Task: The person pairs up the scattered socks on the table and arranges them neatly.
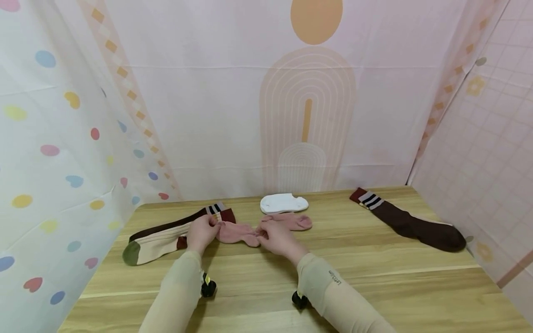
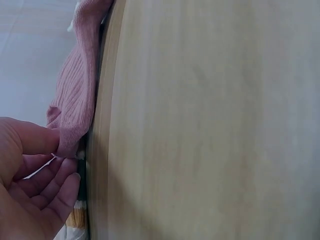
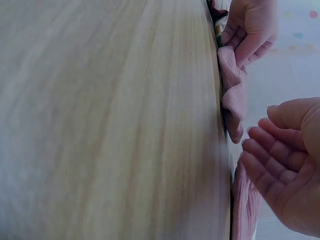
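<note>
A ribbed pink sock lies in front of me, and my left hand pinches its left end between thumb and fingers. In the left wrist view that pinched pink sock stretches away from the thumb. My right hand hovers by the sock's other end. Seen from the right wrist, the right hand has loosely bent fingers with nothing between them, a little apart from the fabric. A second pink sock lies partly hidden behind the right hand.
A white low-cut sock lies behind the pink ones. At left, a cream sock with a green toe overlaps a dark brown striped sock. Another dark brown sock lies at far right. Patterned cloth walls border the wooden table.
</note>
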Motion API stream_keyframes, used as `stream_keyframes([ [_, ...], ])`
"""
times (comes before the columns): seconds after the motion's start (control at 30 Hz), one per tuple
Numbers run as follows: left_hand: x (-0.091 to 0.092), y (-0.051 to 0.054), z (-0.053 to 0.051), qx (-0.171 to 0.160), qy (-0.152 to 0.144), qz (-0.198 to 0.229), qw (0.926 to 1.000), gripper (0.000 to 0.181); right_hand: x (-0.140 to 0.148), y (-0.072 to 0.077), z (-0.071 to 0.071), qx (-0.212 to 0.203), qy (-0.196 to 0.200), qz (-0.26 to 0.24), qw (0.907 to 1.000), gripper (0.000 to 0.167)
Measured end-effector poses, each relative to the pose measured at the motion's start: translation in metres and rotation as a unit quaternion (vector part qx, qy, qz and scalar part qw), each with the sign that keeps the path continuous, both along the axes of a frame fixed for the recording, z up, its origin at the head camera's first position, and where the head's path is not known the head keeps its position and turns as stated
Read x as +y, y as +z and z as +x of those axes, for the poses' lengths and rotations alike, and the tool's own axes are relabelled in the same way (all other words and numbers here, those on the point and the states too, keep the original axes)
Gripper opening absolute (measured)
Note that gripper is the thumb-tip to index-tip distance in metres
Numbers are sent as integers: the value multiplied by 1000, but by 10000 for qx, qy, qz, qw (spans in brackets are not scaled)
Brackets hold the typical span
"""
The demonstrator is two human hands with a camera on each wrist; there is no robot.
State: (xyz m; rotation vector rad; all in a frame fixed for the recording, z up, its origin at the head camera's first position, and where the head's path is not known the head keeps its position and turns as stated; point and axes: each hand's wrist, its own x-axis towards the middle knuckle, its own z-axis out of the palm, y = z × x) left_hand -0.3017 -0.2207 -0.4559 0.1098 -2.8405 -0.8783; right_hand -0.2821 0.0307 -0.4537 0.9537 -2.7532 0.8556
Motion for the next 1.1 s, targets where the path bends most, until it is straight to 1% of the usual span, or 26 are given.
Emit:
stream_keyframes([
  [0.13,0,0,3,50,-129,-118,9998,15,-3,2,2,99,108,61,9999,16],
  [0.27,0,0,5,88,-289,-154,9994,12,-7,4,3,-72,166,197,9996,19],
  [0.4,2,1,8,28,-340,-109,9994,11,-10,3,3,-249,104,492,9984,23],
  [0.53,1,0,9,34,-380,-111,9992,11,-10,2,6,-151,197,948,9952,25],
  [0.67,-1,-1,10,-6,-399,-71,9992,11,-8,3,10,107,407,1215,9917,23],
  [0.8,-3,0,11,-40,-413,-58,9991,12,-7,3,10,284,644,1195,9903,23],
  [0.9,-3,-1,11,-28,-409,-85,9991,13,-5,2,11,455,870,1289,9868,23],
  [1.0,-4,-1,12,-29,-404,-88,9991,12,-2,2,12,537,1133,1461,9813,25],
  [1.1,-5,-2,13,-48,-406,-47,9992,10,2,5,15,455,1403,1509,9775,26],
])
